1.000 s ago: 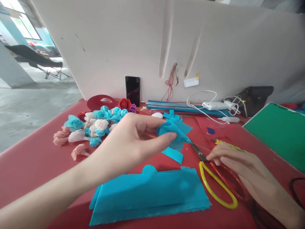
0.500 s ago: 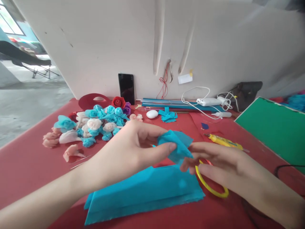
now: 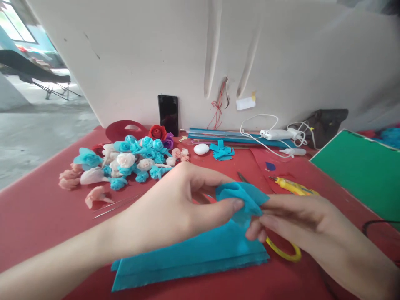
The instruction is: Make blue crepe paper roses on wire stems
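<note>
A small folded piece of blue crepe paper (image 3: 240,192) is held up over the table. My left hand (image 3: 184,204) pinches it between thumb and fingers from the left. On the right side, my right hand (image 3: 300,225) is closed with thumb and forefinger at the paper's edge. Beneath the hands lies a stack of blue crepe paper sheets (image 3: 193,258). Yellow-handled scissors (image 3: 286,255) rest under my right hand, which hides part of them.
Several blue, white and pink paper flowers (image 3: 126,160) are heaped at the left. Behind stand a phone (image 3: 168,115), a white egg-shaped object (image 3: 201,149) and blue paper strips (image 3: 221,151). A yellow glue gun (image 3: 295,186) and a green board (image 3: 359,175) are at the right.
Both hands have shifted slightly right and down with the blue paper. My right thumb has come up to the paper's edge, closing against the forefinger. The view has tilted slightly.
</note>
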Motion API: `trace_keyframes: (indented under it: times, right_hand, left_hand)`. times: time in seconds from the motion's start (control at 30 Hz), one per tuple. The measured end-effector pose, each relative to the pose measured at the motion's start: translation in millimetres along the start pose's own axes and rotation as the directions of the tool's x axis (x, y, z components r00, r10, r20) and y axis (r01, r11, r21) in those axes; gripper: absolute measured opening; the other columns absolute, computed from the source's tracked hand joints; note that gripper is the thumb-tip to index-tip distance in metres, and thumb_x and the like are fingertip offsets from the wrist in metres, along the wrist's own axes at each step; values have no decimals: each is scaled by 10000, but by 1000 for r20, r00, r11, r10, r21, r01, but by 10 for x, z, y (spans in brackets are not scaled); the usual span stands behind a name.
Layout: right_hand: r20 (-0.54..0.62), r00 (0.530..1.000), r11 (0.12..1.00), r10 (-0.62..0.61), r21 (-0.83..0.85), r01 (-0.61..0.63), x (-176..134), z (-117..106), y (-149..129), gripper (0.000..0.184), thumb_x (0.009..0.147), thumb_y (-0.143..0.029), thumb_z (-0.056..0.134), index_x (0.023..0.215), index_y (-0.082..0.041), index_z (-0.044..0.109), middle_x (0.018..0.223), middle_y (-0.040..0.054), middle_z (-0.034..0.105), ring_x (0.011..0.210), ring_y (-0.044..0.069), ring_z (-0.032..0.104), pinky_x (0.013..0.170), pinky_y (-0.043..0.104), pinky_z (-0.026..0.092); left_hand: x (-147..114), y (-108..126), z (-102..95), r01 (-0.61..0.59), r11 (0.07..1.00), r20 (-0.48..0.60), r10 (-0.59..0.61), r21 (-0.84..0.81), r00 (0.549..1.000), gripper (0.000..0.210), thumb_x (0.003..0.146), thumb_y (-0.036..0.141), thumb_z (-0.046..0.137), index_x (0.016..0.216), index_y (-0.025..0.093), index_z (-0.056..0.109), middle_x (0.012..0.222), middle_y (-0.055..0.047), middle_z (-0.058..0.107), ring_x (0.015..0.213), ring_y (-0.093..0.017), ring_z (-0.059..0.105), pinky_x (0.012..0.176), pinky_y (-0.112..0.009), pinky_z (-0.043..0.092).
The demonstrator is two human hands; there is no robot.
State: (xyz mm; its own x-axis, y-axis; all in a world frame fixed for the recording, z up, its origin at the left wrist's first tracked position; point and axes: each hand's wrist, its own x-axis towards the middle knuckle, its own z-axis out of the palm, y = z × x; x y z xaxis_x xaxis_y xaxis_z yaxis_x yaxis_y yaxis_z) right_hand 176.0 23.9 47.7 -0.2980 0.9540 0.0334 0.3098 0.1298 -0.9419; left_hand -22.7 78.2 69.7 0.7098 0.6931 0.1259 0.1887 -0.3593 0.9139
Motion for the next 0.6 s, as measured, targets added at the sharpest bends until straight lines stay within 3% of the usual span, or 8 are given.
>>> trace_keyframes:
  times: [0.1,0.27,0.33,0.43,0.6]
  right_hand:
    - [-18,1000,998,-11,68,12,12,7,13,177,841,-276,555,731,-261,693,695,-34,690,639,97,639,571,122,504]
    - [-50,998,981,44,192,-34,-6,7,74,132,830,-254,577,769,-271,693,725,-32,700,651,93,647,608,129,520]
    - [-16,999,974,44,225,-39,-25,2,94,137,828,-249,580,747,-269,688,701,-38,694,636,82,637,606,120,514]
    - [20,999,966,42,254,-46,-45,0,108,140,829,-256,579,741,-274,687,682,-44,688,610,73,622,590,119,511]
    - [21,1000,967,23,254,-28,-44,24,102,159,840,-247,566,782,-308,701,704,-47,697,646,80,643,608,118,516]
  left_hand:
    - [-18,15,-17,-25,989,-2,25,-145,1000,173,833,266,539,832,274,711,736,70,702,669,-86,622,557,-116,465]
    - [-5,-27,-57,58,930,-79,-93,-362,993,342,915,364,366,926,208,670,848,11,702,841,-119,643,795,-186,496]
    - [26,-48,-59,35,942,-80,-65,-335,995,265,907,281,408,900,167,647,833,-4,684,808,-116,638,749,-185,505]
    - [58,-74,-42,-55,984,-52,47,-169,998,110,816,129,534,843,141,640,819,-1,672,784,-105,627,707,-159,496]
    - [45,-99,-1,-184,983,24,184,11,983,159,728,51,610,855,123,673,887,-19,667,813,-110,623,748,-165,490]
